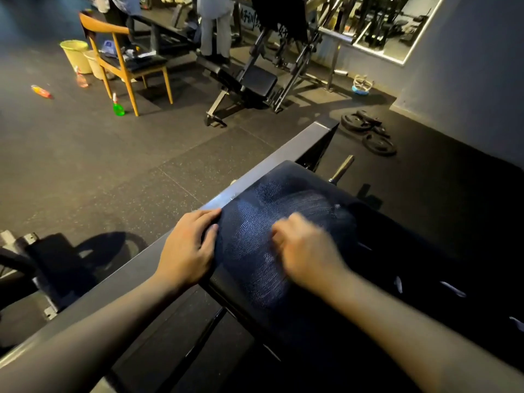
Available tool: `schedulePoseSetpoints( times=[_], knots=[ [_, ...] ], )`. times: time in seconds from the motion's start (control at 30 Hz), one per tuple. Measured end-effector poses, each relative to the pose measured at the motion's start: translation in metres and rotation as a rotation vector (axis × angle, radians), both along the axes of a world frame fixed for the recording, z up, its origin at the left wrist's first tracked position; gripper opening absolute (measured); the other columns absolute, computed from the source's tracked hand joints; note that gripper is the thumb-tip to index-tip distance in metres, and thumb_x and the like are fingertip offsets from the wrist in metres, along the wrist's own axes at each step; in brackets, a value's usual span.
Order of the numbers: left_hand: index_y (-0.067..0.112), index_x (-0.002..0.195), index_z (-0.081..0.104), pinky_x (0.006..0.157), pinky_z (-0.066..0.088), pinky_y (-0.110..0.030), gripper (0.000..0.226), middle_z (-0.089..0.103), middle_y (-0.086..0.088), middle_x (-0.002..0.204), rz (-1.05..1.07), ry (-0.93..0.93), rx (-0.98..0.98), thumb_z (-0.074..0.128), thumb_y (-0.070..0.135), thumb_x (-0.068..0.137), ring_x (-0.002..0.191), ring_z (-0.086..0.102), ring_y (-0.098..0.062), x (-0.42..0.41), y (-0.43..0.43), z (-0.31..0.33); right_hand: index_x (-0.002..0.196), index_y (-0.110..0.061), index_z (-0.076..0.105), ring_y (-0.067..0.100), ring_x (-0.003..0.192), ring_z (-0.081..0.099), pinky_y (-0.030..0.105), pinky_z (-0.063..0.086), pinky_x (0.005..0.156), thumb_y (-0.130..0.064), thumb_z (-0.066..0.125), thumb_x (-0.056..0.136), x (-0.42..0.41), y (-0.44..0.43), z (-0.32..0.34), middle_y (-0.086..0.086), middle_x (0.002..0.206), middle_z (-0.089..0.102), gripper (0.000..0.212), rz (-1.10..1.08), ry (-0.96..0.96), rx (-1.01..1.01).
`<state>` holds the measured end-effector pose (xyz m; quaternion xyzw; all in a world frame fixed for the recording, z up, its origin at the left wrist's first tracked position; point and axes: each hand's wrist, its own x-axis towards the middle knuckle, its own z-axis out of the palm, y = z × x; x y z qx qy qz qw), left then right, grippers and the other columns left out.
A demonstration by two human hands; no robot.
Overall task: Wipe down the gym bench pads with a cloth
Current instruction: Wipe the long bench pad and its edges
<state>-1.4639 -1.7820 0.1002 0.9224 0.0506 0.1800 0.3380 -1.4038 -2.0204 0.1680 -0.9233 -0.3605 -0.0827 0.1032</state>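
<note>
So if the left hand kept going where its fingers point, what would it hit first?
Probably the bench pad: the left hand touches its edge, and its fingers aim along it beside the grey rail.

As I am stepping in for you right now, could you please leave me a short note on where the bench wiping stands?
Left hand: open, resting on the left edge of the pad beside the metal rail.
Right hand: fingers curled, on the pad's middle, motion-blurred; no cloth shows, so its grip cannot be told.
Done: wipe streaks cover the pad's middle and far end.
Left: its dark right side and near end show no streaks; probably the other bench too.
Green spray bottle stands on the floor by the wooden chair.
</note>
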Motion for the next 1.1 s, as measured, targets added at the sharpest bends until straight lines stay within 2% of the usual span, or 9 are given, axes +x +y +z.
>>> schedulePoseSetpoints(
  times=[0.17,0.3,0.43,0.53,0.67,0.77,0.93,1.0,1.1],
  knots=[
    [0.016,0.131,0.068,0.096,0.036,-0.02,0.047,0.068,0.003,0.125,0.018,-0.015,-0.014,0.041,0.035,0.097,0.114,0.058,-0.017,-0.001,-0.003,0.001,0.115,-0.013,0.06,0.046,0.107,0.06,0.047,0.049,0.087,-0.017,0.052,0.099,0.136,-0.007,0.011,0.021,0.117,0.06,0.019,-0.553,0.004,0.049],
    [0.013,0.131,0.067,0.098,0.034,-0.016,0.043,0.068,0.002,0.127,0.025,-0.022,-0.018,0.044,0.029,0.099,0.115,0.057,-0.016,-0.001,0.0,-0.002,0.109,-0.016,0.061,0.041,0.096,0.062,0.042,0.048,0.076,-0.013,0.051,0.095,0.066,0.079,0.006,0.016,0.109,0.061,0.018,-0.265,0.091,0.085],
    [0.013,0.133,0.066,0.1,0.035,-0.018,0.046,0.067,0.001,0.127,0.006,-0.019,-0.074,0.042,0.029,0.098,0.116,0.057,-0.017,-0.005,0.003,-0.001,0.098,-0.018,0.057,0.035,0.074,0.059,0.041,0.046,0.056,-0.017,0.06,0.092,-0.039,0.044,0.001,0.008,0.09,0.053,0.007,0.199,0.109,0.054],
    [0.013,0.13,0.068,0.098,0.035,-0.017,0.04,0.068,0.001,0.124,0.017,-0.045,-0.055,0.045,0.019,0.098,0.113,0.057,-0.015,-0.004,0.001,-0.001,0.101,-0.02,0.061,0.036,0.076,0.063,0.041,0.05,0.061,-0.021,0.057,0.095,0.022,0.003,0.0,0.008,0.092,0.057,0.007,0.021,-0.012,-0.008],
    [0.011,0.127,0.069,0.098,0.034,-0.015,0.038,0.069,-0.001,0.122,0.038,-0.055,-0.038,0.047,0.015,0.097,0.112,0.056,-0.015,-0.003,-0.002,-0.002,0.114,-0.013,0.057,0.045,0.105,0.062,0.047,0.05,0.085,-0.019,0.052,0.099,0.134,0.009,0.015,0.02,0.115,0.06,0.017,-0.428,-0.013,-0.043],
    [0.011,0.128,0.069,0.098,0.036,-0.018,0.039,0.069,-0.001,0.123,0.04,-0.04,-0.035,0.046,0.017,0.097,0.113,0.057,-0.016,-0.003,0.0,-0.003,0.117,-0.014,0.056,0.042,0.107,0.061,0.043,0.049,0.084,-0.014,0.051,0.095,0.1,0.058,0.014,0.018,0.119,0.057,0.022,-0.35,0.048,0.005],
    [0.01,0.128,0.069,0.098,0.034,-0.018,0.04,0.07,-0.004,0.123,0.037,-0.031,-0.041,0.045,0.017,0.096,0.113,0.056,-0.015,-0.005,-0.002,0.003,0.1,-0.019,0.056,0.034,0.074,0.059,0.039,0.043,0.055,-0.017,0.06,0.091,-0.065,0.032,0.005,0.008,0.093,0.052,0.011,0.215,0.154,0.002],
    [0.009,0.127,0.07,0.097,0.034,-0.018,0.04,0.071,-0.005,0.121,0.045,-0.033,-0.032,0.045,0.017,0.096,0.112,0.056,-0.017,-0.004,-0.004,0.003,0.1,-0.023,0.059,0.034,0.073,0.062,0.04,0.049,0.057,-0.02,0.06,0.091,-0.044,-0.008,0.002,0.006,0.094,0.054,0.01,0.147,0.091,0.007],
    [0.009,0.125,0.07,0.096,0.034,-0.019,0.04,0.071,-0.007,0.12,0.061,-0.033,-0.02,0.045,0.017,0.096,0.111,0.057,-0.019,-0.005,-0.005,0.004,0.11,-0.021,0.062,0.041,0.093,0.065,0.044,0.052,0.075,-0.024,0.052,0.098,0.06,-0.052,0.011,0.012,0.107,0.061,0.015,-0.301,0.005,-0.063]
  ],
)
